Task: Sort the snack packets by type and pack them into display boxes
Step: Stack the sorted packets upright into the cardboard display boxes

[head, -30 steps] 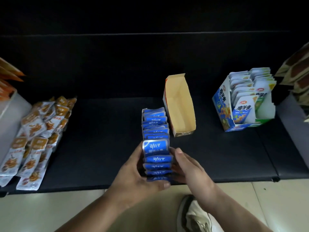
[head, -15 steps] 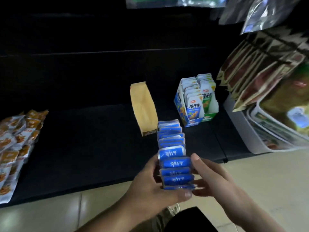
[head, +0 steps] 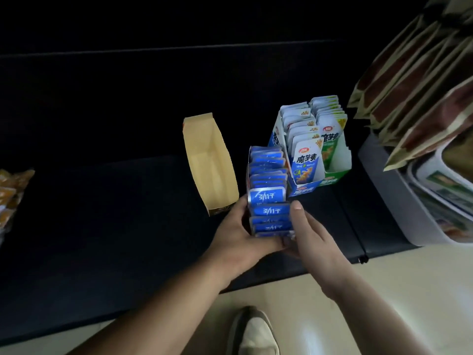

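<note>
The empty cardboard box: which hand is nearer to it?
Left. The left hand sits just below the empty cardboard box, almost touching its near end; the right hand is across the row of blue packets.

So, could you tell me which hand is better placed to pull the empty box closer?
Left, probably. The left hand sits just beside the empty box, while the right hand is on the blue packets' far side.

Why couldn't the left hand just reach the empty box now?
It probably could: the empty box lies open just beyond the left hand, nothing between. But that hand is gripping the blue packets with the right hand.
</note>
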`<move>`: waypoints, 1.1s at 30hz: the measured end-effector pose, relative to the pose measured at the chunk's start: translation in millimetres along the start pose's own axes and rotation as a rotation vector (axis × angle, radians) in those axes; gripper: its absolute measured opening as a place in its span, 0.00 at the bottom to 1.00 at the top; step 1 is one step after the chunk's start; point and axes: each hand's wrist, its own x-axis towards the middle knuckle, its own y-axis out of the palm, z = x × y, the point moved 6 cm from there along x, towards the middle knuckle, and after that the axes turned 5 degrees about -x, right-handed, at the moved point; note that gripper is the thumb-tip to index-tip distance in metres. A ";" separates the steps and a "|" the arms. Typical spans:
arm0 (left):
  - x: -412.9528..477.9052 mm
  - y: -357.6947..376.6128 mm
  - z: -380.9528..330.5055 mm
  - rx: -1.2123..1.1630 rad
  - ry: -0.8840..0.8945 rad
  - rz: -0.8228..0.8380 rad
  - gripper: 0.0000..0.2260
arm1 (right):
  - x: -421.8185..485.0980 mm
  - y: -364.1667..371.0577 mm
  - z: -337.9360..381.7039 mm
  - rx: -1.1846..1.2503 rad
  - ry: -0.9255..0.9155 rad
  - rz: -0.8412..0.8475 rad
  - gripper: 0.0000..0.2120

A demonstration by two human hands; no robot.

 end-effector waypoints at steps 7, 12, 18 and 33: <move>4.0 -4.3 17.8 0.052 0.029 -0.036 0.31 | 6.8 -8.6 5.7 -0.314 -0.241 -0.135 0.17; -1.5 -17.5 33.8 0.194 -0.006 -0.068 0.23 | -11.4 -4.3 -22.2 -0.071 -0.146 -0.115 0.22; 9.3 -26.5 28.0 0.260 0.035 -0.078 0.14 | -3.7 14.0 -24.2 0.074 -0.107 -0.029 0.17; 22.9 -73.8 -11.3 0.761 0.323 -0.360 0.19 | 27.0 40.4 -25.6 0.184 0.113 -0.356 0.32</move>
